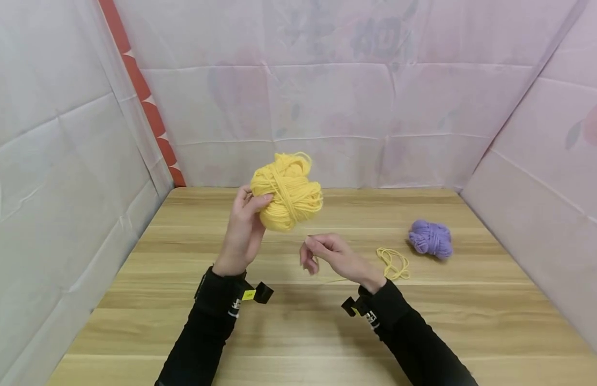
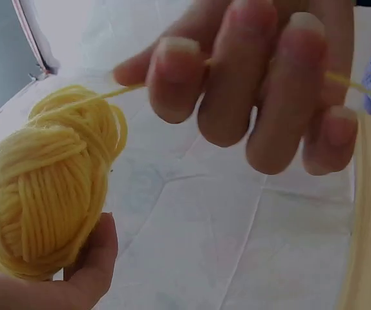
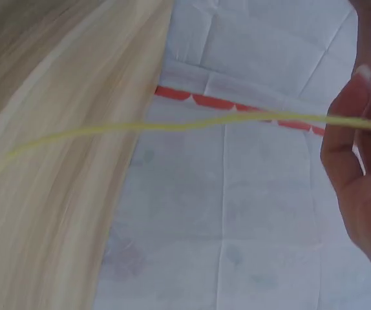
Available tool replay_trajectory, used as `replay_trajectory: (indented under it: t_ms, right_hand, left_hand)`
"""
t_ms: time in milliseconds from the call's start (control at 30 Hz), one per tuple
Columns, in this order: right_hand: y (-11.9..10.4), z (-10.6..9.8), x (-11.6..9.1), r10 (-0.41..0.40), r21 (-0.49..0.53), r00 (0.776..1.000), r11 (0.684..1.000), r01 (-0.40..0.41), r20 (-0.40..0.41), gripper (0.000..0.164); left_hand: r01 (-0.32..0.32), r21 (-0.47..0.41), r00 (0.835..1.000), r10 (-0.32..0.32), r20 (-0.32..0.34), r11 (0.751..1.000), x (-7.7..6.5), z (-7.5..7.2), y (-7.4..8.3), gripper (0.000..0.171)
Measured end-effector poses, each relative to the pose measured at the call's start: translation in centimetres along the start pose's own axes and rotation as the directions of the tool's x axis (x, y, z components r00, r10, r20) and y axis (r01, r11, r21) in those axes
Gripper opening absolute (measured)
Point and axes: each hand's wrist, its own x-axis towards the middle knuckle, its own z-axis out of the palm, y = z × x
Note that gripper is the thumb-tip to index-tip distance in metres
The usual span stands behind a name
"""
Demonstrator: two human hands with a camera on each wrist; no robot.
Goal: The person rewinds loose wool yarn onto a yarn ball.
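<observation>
My left hand (image 1: 241,230) grips a ball of yellow yarn (image 1: 287,193) from its left side, lifted above the table, thumb across its front. Lower and to the right, my right hand (image 1: 336,256) holds a yellow strand (image 3: 185,126) that comes off the ball. In the left wrist view, this strand runs from the top of the yarn ball (image 2: 50,187) to the curled fingers (image 2: 231,97) of the right hand, then out past them. Loose coils of yellow yarn (image 1: 389,256) lie on the table beyond the right wrist.
A smaller purple yarn ball (image 1: 430,238) sits on the right part of the wooden table (image 1: 288,338). White sheeting (image 1: 327,107) stands along the table's back and sides, with a red strip (image 1: 146,96) at the back left.
</observation>
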Motion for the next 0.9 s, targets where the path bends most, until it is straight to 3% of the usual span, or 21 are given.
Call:
replay_trajectory:
  t_ms: [100,267,367,467,633,700,800,900]
  right_hand:
    - [0.3,-0.8,-0.3,0.020,-0.019,1.000,1.000,-0.020,-0.010,0.038]
    - [0.4,-2.1,-0.9,0.132,0.049,0.981,0.991,-0.126,-0.139,0.029]
    - [0.3,-2.9,-1.1,0.179,0.161,0.964,0.976,-0.148,-0.199,0.024]
    - [0.1,-3.7,-1.3,0.205,0.247,0.949,0.958,-0.145,-0.240,0.023]
    - [-0.5,-4.5,-1.3,0.282,0.319,0.919,0.929,-0.189,-0.276,0.025]
    - [-0.7,-4.8,-1.3,0.293,0.339,0.909,0.922,-0.187,-0.297,0.031]
    - [-1.0,-5.1,-1.5,0.264,0.355,0.908,0.924,-0.142,-0.324,0.031]
    - [-1.6,-5.3,-1.9,0.228,0.366,0.914,0.925,-0.097,-0.334,0.026]
  left_hand:
    - [0.060,-0.038,0.996,-0.057,0.067,0.997,0.1,-0.2,0.2,0.026]
    - [0.132,-0.023,0.971,-0.124,0.203,0.991,0.1,-0.3,0.1,0.039]
    - [0.143,0.052,0.948,-0.152,0.280,0.988,0.1,-0.3,0.1,0.045]
    - [0.159,0.195,0.912,-0.220,0.346,0.968,0.0,-0.2,0.1,0.051]
    - [0.180,0.439,0.822,-0.380,0.425,0.880,-0.2,-0.1,-0.1,0.057]
    - [0.164,0.511,0.796,-0.419,0.436,0.844,-0.2,0.0,-0.3,0.057]
    - [0.123,0.607,0.793,-0.445,0.416,0.785,-0.2,0.1,-0.6,0.056]
    - [0.093,0.697,0.821,-0.451,0.351,0.711,-0.2,0.2,-1.0,0.054]
